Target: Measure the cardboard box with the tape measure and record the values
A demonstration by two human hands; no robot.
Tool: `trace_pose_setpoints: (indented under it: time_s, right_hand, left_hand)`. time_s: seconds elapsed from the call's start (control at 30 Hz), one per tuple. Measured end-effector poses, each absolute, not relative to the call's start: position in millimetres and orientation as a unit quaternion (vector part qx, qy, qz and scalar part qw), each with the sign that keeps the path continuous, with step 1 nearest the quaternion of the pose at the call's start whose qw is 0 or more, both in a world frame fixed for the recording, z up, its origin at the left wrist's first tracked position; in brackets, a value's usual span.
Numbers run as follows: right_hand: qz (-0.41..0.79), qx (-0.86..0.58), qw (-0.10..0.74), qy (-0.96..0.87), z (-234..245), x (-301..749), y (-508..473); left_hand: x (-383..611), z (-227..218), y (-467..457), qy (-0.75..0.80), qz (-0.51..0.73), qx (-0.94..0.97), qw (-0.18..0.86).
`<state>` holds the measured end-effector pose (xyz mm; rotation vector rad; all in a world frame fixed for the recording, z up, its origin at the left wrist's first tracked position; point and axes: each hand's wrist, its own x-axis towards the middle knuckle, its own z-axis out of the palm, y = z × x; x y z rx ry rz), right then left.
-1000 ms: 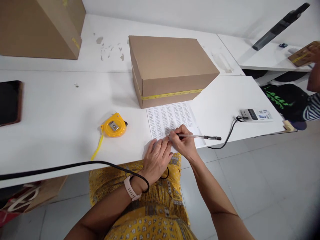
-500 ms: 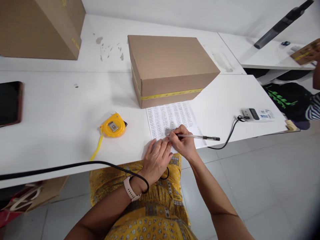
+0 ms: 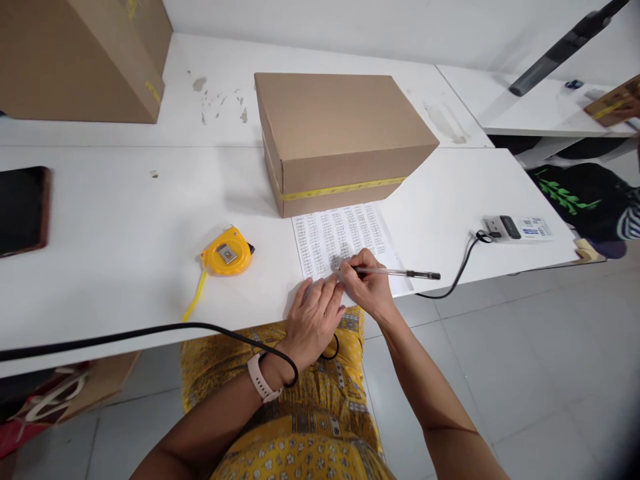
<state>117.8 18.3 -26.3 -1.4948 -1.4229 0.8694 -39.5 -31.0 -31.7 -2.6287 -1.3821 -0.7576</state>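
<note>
A clear-barrelled pen (image 3: 395, 272) with a dark end is pinched in my right hand (image 3: 370, 283), its tip down at the paper. Columns of small handwriting or print cover the white sheet (image 3: 345, 233), whose far edge meets a cardboard box (image 3: 345, 147) banded with yellow tape. My left hand (image 3: 315, 310) lies flat with fingers stretched out over the sheet's near edge, close beside the right. To the left, a yellow tape measure (image 3: 227, 252) rests with a bit of its tape out. A black cable (image 3: 210, 327) passes across my left wrist.
A phone (image 3: 24, 210) lies at the far left, below a large cardboard box (image 3: 80, 60). On the right sits a small white device (image 3: 510, 228) with a cable. Another person's hand (image 3: 636, 107) is by a taped box (image 3: 607, 103). The white table (image 3: 125, 267) ends just before my body.
Both hands and the pen keep almost the same place on the sheet. The view has shifted very slightly. At the far right, the other person's arm has moved partly out of view.
</note>
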Motion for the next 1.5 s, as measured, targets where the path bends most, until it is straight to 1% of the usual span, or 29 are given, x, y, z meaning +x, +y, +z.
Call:
trace_pose_setpoints:
  time_s: [0.4, 0.83, 1.0, 1.33, 1.5]
  right_hand:
    - [0.368, -0.593, 0.445, -0.561, -27.2, 117.5, 18.2]
    - [0.349, -0.597, 0.448, -0.567, -23.7, 116.8, 19.1]
    - [0.336, -0.603, 0.461, -0.558, -22.8, 115.6, 19.4]
    - [0.348, -0.601, 0.460, -0.554, -17.2, 122.1, 28.8]
    - [0.348, -0.592, 0.446, -0.573, -14.3, 121.9, 28.4]
  left_hand:
    - [-39.5, -31.1, -30.9, -0.449, -0.247, -0.858, 0.037]
    - [-39.7, -31.7, -31.0, -0.449, -0.244, -0.859, 0.034]
    - [-39.7, -32.2, -31.5, -0.452, -0.231, -0.861, 0.028]
    - [-39.8, -31.0, -30.7, -0.447, -0.241, -0.861, 0.040]
    - [-39.5, -32.0, -31.4, -0.451, -0.242, -0.858, 0.041]
